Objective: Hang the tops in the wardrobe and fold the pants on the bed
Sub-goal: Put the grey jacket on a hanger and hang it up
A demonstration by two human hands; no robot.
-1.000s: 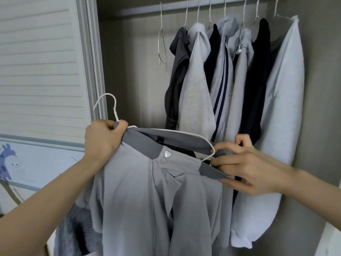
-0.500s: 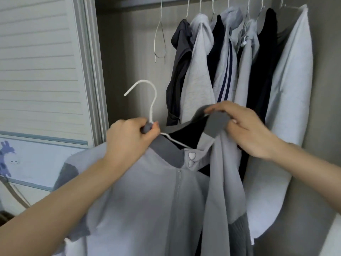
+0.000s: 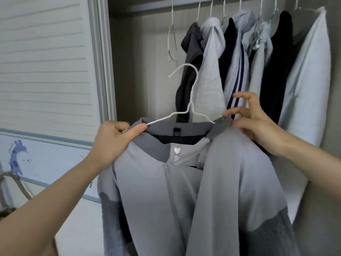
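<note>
A wardrobe rail (image 3: 166, 5) carries a row of hung tops (image 3: 258, 61) and one bare hanger (image 3: 172, 43).

Soft matt grey cloth jacket (image 3: 156, 191) with ribbed knit collar, on smooth white-coated wire hanger (image 3: 191, 100).

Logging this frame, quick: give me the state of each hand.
Left hand: closed, gripping the grey jacket collar and white hanger.
Right hand: closed, pinching the jacket's collar at the other shoulder.

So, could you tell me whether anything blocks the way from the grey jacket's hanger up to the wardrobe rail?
Nothing visible does. The white hanger hook points at a free stretch of rail, left of an empty wire hanger and the hung tops.
</note>
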